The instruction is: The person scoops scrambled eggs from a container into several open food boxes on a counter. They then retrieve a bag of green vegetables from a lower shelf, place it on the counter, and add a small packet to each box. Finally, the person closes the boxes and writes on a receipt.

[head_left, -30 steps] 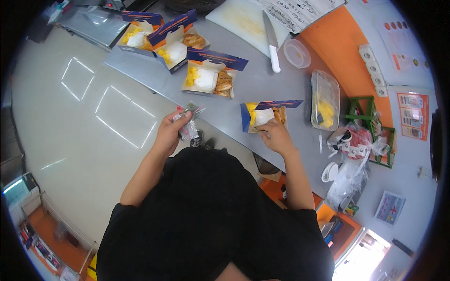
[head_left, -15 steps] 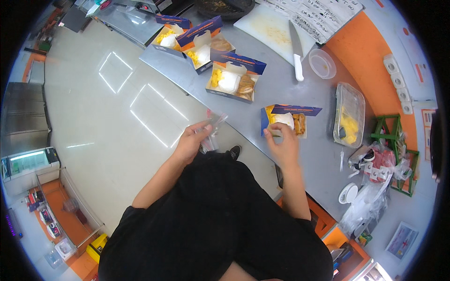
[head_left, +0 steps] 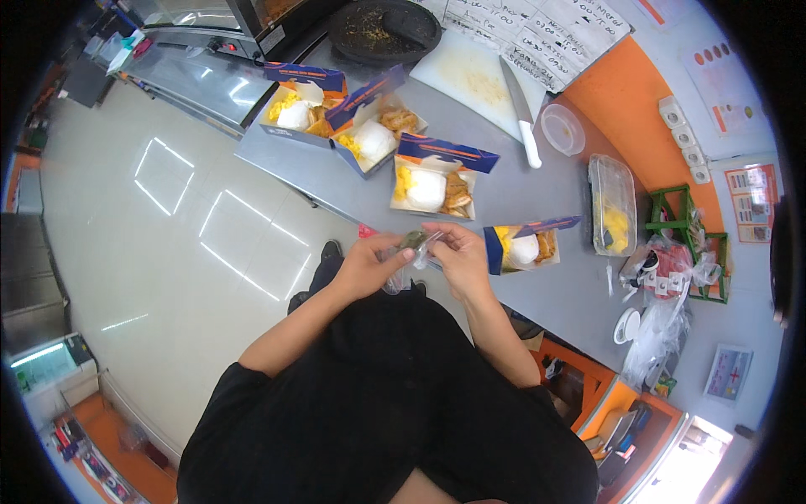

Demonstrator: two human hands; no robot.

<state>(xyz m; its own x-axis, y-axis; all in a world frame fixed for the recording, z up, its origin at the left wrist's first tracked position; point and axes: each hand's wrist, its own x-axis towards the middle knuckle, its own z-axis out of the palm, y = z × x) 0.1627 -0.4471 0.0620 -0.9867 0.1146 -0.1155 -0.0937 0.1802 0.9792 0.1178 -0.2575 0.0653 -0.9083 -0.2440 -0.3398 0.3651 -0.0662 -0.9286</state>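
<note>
In front of my body, my left hand [head_left: 368, 267] is closed around a small clear plastic bag [head_left: 422, 249] with something dark green [head_left: 413, 238] at its top. The fingers of my right hand [head_left: 462, 257] are pinched at the mouth of that bag, near the left fingertips. Just beyond the right hand stands an open meal box [head_left: 493, 251] with yellow pieces, a white mound like rice and browned pieces. Three similar boxes, the nearest with its blue lid [head_left: 449, 154] raised, stand farther left along the metal table [head_left: 512, 189].
A white cutting board [head_left: 470, 74] and a white-handled knife [head_left: 528, 143] lie at the back. Beside them is a clear round tub [head_left: 562, 130]. To the right stand a clear container [head_left: 598, 202] with yellow pieces, a green rack [head_left: 667, 217] and plastic bags [head_left: 659, 328]. A dark pan [head_left: 369, 34] sits far back.
My right hand has left the rightmost meal box and come left to the bag. My left hand has moved right with the bag, and the view has shifted.
</note>
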